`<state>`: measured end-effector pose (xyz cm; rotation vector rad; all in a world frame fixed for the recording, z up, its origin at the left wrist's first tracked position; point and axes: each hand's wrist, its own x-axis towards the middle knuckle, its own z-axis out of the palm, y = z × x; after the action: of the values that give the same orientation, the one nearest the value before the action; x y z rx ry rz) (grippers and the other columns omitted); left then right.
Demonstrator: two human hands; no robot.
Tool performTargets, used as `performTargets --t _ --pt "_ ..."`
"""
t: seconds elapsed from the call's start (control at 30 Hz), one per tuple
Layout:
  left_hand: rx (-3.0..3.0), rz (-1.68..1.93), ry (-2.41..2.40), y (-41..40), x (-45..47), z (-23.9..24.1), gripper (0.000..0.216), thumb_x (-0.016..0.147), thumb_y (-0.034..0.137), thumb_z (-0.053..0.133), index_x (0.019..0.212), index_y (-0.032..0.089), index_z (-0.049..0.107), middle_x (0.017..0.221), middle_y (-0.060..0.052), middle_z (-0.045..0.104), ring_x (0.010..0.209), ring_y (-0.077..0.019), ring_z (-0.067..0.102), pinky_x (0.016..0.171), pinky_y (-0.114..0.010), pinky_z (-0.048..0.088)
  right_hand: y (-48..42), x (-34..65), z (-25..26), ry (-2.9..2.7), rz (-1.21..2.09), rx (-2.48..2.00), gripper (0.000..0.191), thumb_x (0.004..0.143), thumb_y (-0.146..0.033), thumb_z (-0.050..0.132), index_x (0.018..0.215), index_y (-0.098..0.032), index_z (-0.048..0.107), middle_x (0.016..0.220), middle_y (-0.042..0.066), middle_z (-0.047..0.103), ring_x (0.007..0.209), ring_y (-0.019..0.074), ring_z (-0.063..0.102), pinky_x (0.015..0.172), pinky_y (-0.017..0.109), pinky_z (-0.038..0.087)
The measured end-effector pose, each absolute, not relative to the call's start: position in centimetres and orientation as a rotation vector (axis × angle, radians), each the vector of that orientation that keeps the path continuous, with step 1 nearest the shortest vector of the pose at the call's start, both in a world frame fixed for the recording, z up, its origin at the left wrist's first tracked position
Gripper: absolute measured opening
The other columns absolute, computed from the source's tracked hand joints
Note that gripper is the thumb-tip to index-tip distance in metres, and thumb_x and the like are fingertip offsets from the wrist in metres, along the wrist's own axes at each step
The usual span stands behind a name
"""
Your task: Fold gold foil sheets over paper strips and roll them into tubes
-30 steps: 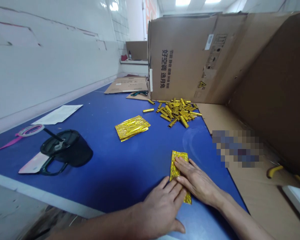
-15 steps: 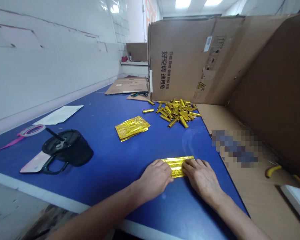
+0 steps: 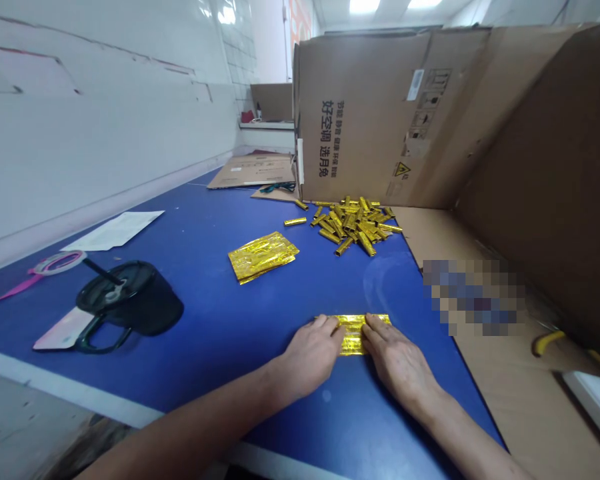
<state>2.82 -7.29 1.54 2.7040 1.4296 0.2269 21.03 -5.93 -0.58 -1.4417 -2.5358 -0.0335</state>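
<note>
A gold foil sheet (image 3: 354, 331) lies crosswise on the blue table (image 3: 220, 320) in front of me. My left hand (image 3: 313, 353) rests on its left end and my right hand (image 3: 393, 357) on its right end, fingers bent and pressing the foil down. Farther off lies a small stack of flat gold foil sheets (image 3: 263, 255). Beyond that is a heap of rolled gold foil tubes (image 3: 355, 223), with one tube (image 3: 296, 221) lying apart to the left.
A black lidded mug (image 3: 130, 305) stands at the left on a pink card. A tape roll (image 3: 60, 261) and white paper (image 3: 114, 230) lie near the wall. Large cardboard sheets (image 3: 380, 113) stand behind and along the right side.
The foil sheet was turned from lengthwise to crosswise and now looks narrower. Both hands moved from its near end to its two ends and drew slightly closer together.
</note>
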Motion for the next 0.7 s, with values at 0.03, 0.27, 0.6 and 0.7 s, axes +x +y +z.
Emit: performTargets --t 0.03,0.27,0.6,0.7 --pt "2.685 0.228 1.45 -7.5 3.0 1.4 0.031 0.084 0.023 0.039 0.113 0.013 0.045 0.118 -0.01 0.047 0.109 -0.0217 0.041 0.089 -0.033 0.035 -6.0 20.9 -0.6 -2.536 -0.049 -1.454 0.033 0.081 -0.014 0.038 0.108 -0.013 0.057 0.119 0.013 0.053 0.11 0.0224 0.048 0.092 0.038 0.039" --pt "2.659 0.195 1.315 -8.3 3.4 -0.4 0.088 0.073 0.068 0.029 0.134 0.007 0.01 0.14 -0.017 0.009 0.128 -0.0268 0.002 0.102 -0.042 0.013 -6.2 20.1 -0.4 -2.533 -0.033 -1.532 0.037 0.08 -0.013 0.037 0.114 -0.011 0.053 0.128 0.015 0.041 0.112 0.0246 0.045 0.091 0.039 0.039" --pt "2.65 0.158 1.293 -8.4 3.1 -0.2 0.09 0.072 0.071 0.022 0.133 0.006 0.009 0.14 -0.018 0.007 0.128 -0.0274 -0.001 0.102 -0.044 0.009 -7.2 21.7 -0.5 -2.617 -0.017 -1.488 0.067 0.08 -0.054 0.035 0.129 -0.009 0.034 0.134 0.017 0.029 0.123 0.0278 0.026 0.096 0.051 0.026" --pt "2.648 0.132 1.311 -8.4 3.2 -0.1 0.09 0.072 0.071 0.023 0.133 0.007 0.011 0.14 -0.018 0.007 0.128 -0.0286 -0.001 0.101 -0.047 0.009 -7.2 22.1 -0.6 -2.591 0.02 -1.517 0.072 0.078 -0.059 0.032 0.13 -0.01 0.032 0.136 0.017 0.027 0.124 0.0285 0.023 0.096 0.054 0.023"
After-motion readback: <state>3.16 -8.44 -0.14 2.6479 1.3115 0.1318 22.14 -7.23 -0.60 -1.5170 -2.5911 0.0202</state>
